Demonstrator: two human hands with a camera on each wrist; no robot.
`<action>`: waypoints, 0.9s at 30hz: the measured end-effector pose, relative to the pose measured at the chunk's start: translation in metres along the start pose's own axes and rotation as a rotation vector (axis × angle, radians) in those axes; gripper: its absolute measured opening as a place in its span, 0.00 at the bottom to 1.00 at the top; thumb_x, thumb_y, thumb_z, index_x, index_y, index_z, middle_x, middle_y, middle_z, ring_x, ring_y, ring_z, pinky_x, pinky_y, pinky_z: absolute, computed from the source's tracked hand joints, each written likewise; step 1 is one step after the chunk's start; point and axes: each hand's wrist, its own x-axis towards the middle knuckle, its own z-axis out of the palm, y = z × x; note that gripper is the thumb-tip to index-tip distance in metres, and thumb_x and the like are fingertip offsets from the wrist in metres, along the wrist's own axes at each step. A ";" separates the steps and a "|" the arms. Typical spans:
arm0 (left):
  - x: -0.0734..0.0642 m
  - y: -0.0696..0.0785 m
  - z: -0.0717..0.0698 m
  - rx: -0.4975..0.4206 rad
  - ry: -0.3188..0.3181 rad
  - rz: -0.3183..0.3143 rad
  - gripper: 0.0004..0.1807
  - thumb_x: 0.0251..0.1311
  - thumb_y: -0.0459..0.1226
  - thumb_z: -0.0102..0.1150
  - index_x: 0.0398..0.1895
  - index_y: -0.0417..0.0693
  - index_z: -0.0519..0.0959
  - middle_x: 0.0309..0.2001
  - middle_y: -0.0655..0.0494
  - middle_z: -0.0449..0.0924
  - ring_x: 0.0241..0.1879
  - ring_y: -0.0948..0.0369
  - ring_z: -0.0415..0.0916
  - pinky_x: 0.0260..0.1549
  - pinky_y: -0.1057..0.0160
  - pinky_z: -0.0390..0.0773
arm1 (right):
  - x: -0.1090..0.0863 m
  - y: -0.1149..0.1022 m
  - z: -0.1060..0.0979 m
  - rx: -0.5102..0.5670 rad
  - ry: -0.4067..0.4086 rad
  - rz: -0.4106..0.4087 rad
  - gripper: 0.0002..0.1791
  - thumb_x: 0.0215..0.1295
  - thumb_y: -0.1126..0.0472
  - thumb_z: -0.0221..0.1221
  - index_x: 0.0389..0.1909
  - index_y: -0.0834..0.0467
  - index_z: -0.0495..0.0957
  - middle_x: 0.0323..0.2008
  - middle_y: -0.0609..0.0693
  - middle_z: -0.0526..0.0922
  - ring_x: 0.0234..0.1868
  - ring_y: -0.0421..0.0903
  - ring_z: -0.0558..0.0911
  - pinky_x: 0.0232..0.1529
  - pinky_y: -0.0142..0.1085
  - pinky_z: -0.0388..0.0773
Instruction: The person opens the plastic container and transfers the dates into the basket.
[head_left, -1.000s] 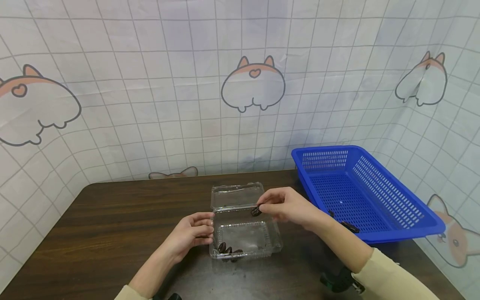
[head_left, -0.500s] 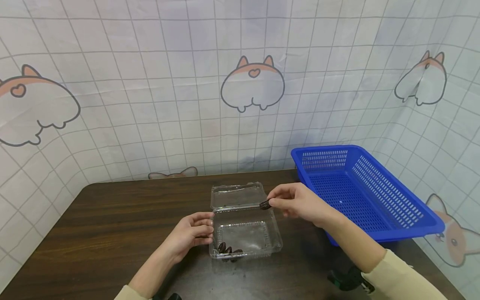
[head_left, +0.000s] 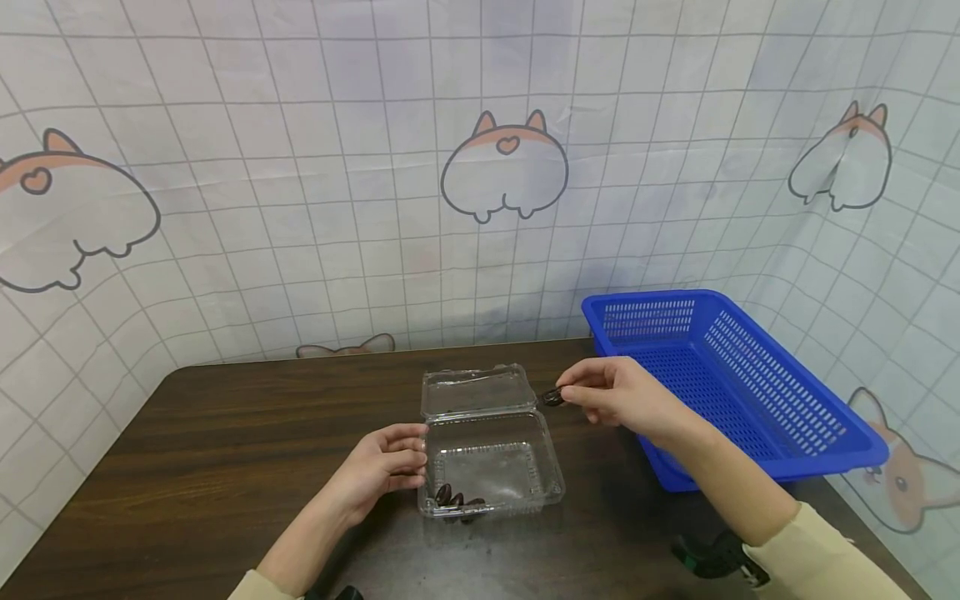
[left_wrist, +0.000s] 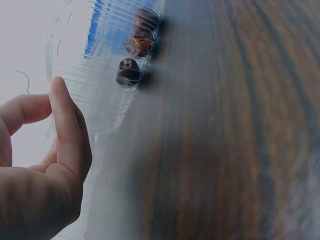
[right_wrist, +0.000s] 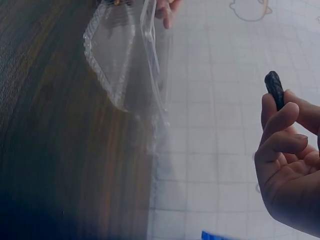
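A clear plastic clamshell box (head_left: 491,468) stands on the table with its lid (head_left: 476,392) folded back. Several dark brown dates (head_left: 444,495) lie at its front left corner; the left wrist view shows wrinkled, glossy dates (left_wrist: 128,72) through the plastic. My left hand (head_left: 386,465) touches the box's left wall with extended fingertips. Just right of the lid, my right hand (head_left: 622,398) pinches a single date (head_left: 552,397) between thumb and fingers, held up off the table. In the right wrist view that date (right_wrist: 273,89) sticks up from the fingertips.
A blue perforated plastic basket (head_left: 847,460) stands to the right, with my right forearm crossing in front of its near left corner. The dark wood-grain table (head_left: 247,433) ends at the back against a white gridded wall cloth (head_left: 345,208) printed with cartoon animals.
My right hand has carried the pinched date rightward and slightly back, from above the box to beside the lid. My left hand and the box stay in place.
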 end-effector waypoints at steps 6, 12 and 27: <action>0.000 0.000 0.001 0.003 0.002 -0.003 0.30 0.67 0.25 0.58 0.70 0.25 0.62 0.44 0.49 0.76 0.35 0.60 0.79 0.40 0.62 0.86 | -0.005 0.002 -0.009 0.021 0.031 0.025 0.18 0.75 0.57 0.62 0.55 0.67 0.78 0.27 0.53 0.74 0.26 0.44 0.70 0.23 0.34 0.61; 0.000 0.000 0.001 0.007 0.003 -0.001 0.31 0.67 0.26 0.59 0.70 0.25 0.62 0.44 0.48 0.77 0.35 0.60 0.78 0.40 0.62 0.86 | -0.011 0.007 -0.020 0.025 0.055 0.026 0.19 0.76 0.57 0.60 0.56 0.68 0.77 0.32 0.55 0.77 0.27 0.45 0.71 0.22 0.34 0.61; 0.001 -0.001 0.002 0.009 0.010 -0.004 0.30 0.67 0.25 0.59 0.70 0.25 0.62 0.44 0.48 0.76 0.35 0.60 0.78 0.39 0.62 0.86 | -0.026 0.018 -0.043 0.006 0.112 0.041 0.21 0.78 0.56 0.58 0.58 0.69 0.75 0.34 0.58 0.77 0.26 0.44 0.72 0.22 0.33 0.65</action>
